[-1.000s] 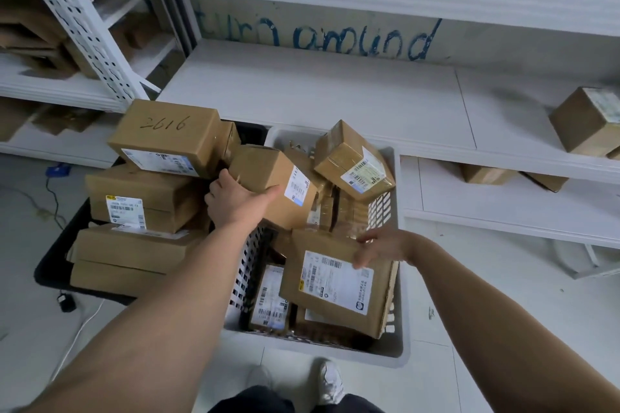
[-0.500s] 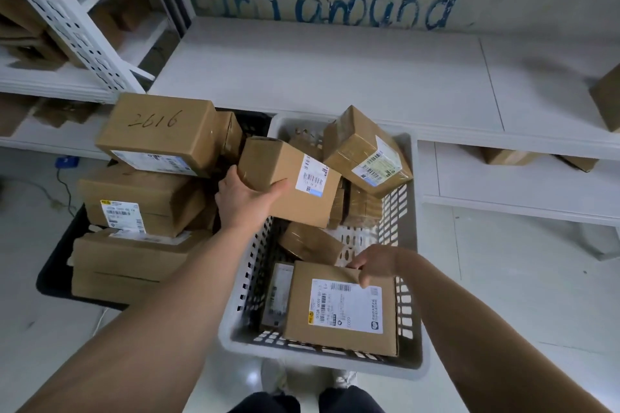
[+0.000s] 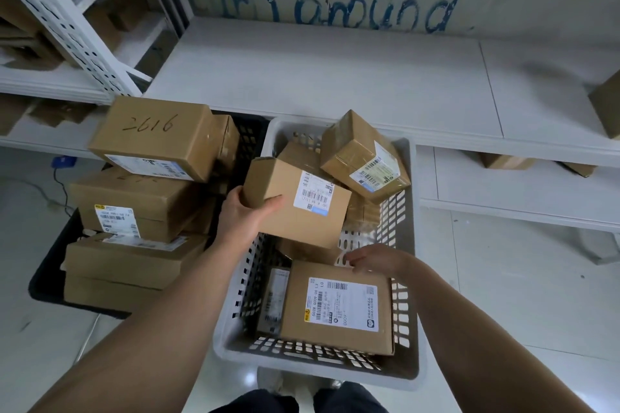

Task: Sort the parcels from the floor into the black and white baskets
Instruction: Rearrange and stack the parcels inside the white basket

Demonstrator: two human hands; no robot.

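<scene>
Floor [image 3: 503,278], white basket [image 3: 315,375]: left hand [image 3: 243,213] grips raised parcel [image 3: 281,184]; right hand [image 3: 375,258] touches flat parcel [image 3: 298,305].

- My left hand [image 3: 245,215] grips a brown labelled parcel [image 3: 295,208], tilted above the white basket [image 3: 315,369].
- A flat parcel [image 3: 339,308] lies at its near end, my right hand [image 3: 375,258] at the far edge.
- The black basket [image 3: 47,278] alongside carries stacked larger parcels [image 3: 151,204].
</scene>
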